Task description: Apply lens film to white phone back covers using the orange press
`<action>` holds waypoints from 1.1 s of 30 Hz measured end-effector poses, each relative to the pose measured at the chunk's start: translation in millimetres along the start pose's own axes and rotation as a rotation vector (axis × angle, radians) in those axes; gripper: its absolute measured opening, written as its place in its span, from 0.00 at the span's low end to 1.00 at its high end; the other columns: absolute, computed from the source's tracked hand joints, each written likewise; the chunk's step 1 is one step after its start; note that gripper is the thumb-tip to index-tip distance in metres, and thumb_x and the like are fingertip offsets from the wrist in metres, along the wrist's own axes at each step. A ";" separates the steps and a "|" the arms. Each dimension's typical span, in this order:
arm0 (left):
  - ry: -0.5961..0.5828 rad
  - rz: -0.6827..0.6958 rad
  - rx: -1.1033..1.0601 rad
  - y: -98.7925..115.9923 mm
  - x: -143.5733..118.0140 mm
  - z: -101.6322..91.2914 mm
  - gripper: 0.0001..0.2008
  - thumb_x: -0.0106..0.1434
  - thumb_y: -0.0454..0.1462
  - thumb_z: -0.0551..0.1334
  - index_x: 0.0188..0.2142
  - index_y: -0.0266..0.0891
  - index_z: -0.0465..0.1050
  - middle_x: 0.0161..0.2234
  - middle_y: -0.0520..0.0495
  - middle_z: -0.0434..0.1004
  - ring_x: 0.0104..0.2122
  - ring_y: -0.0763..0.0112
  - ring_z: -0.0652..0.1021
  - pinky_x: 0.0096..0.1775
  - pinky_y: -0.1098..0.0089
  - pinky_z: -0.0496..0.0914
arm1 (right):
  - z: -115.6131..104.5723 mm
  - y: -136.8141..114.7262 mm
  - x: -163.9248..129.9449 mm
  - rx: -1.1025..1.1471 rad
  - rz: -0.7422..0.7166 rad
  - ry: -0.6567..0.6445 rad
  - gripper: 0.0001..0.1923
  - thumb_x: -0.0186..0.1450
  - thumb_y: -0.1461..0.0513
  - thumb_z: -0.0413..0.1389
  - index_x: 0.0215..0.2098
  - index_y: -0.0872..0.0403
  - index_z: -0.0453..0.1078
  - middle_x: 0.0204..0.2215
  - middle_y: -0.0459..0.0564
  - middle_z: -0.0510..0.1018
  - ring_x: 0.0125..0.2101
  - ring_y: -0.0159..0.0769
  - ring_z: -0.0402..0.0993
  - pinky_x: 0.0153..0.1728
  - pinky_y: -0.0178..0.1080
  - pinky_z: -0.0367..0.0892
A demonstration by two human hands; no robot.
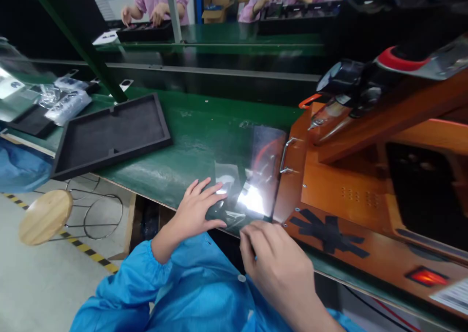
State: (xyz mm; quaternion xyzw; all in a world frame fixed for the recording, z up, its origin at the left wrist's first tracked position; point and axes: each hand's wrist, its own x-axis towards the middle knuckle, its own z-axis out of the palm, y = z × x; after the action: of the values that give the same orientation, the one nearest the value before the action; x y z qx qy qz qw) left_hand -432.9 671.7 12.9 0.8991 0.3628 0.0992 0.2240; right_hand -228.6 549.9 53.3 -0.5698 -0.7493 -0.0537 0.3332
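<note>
My left hand [195, 207] lies flat with fingers spread on a clear, glossy plastic sheet or bag [252, 176] at the near edge of the green bench [183, 137]. A small grey part shows under the film near the fingertips. My right hand [278, 268] is at the sheet's near right corner, fingers curled and pinching its edge. The film reflects a bright light patch between the two hands. Both sleeves are blue.
An empty black foam tray [113, 134] lies at the left. An orange-brown wooden fixture [365, 190] with a handle, black tape and a lit red switch [426, 276] fills the right. Bagged parts [66, 105] sit far left. A round stool [46, 216] stands below. People in pink work across.
</note>
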 end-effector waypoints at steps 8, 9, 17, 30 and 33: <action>-0.048 0.067 -0.011 1.0 19.8 -6.9 0.32 0.66 0.44 0.71 0.68 0.47 0.72 0.76 0.43 0.62 0.77 0.41 0.56 0.75 0.34 0.46 | 51.7 10.2 26.1 1.465 1.051 -0.170 0.24 0.60 0.43 0.69 0.30 0.52 0.70 0.21 0.39 0.64 0.16 0.24 0.56 0.14 0.31 0.54; -0.044 0.075 -0.019 0.2 20.5 -7.3 0.32 0.66 0.45 0.70 0.68 0.47 0.72 0.77 0.42 0.59 0.77 0.42 0.56 0.76 0.34 0.46 | 57.9 11.7 29.7 1.503 1.089 -0.134 0.25 0.57 0.42 0.71 0.30 0.53 0.71 0.20 0.38 0.63 0.16 0.24 0.55 0.14 0.30 0.53; 0.249 -0.043 -0.303 -21.9 10.5 -21.2 0.19 0.78 0.48 0.55 0.54 0.44 0.81 0.71 0.39 0.69 0.71 0.55 0.71 0.71 0.46 0.65 | 54.9 20.2 31.5 1.401 0.972 -0.058 0.23 0.64 0.43 0.67 0.32 0.52 0.70 0.23 0.39 0.66 0.15 0.23 0.58 0.14 0.31 0.52; 0.379 -0.519 0.468 -168.3 37.9 -134.3 0.21 0.78 0.49 0.53 0.52 0.40 0.79 0.44 0.39 0.86 0.48 0.54 0.82 0.54 0.59 0.71 | 49.3 23.1 -9.0 0.473 -0.072 0.216 0.07 0.75 0.68 0.55 0.40 0.52 0.72 0.31 0.50 0.79 0.29 0.34 0.79 0.32 0.36 0.76; 0.332 -0.582 0.534 -171.5 13.1 -132.8 0.19 0.77 0.44 0.49 0.41 0.40 0.77 0.38 0.38 0.84 0.43 0.55 0.83 0.49 0.61 0.70 | 45.3 30.6 -12.5 0.419 -0.104 0.222 0.07 0.76 0.68 0.54 0.40 0.53 0.72 0.30 0.49 0.80 0.27 0.32 0.79 0.31 0.35 0.75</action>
State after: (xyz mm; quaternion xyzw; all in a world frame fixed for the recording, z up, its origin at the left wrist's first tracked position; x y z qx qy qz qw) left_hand -573.0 833.9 48.5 0.7576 0.6453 0.0777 -0.0594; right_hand -219.6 571.1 2.1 -0.4394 -0.7314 0.0235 0.5210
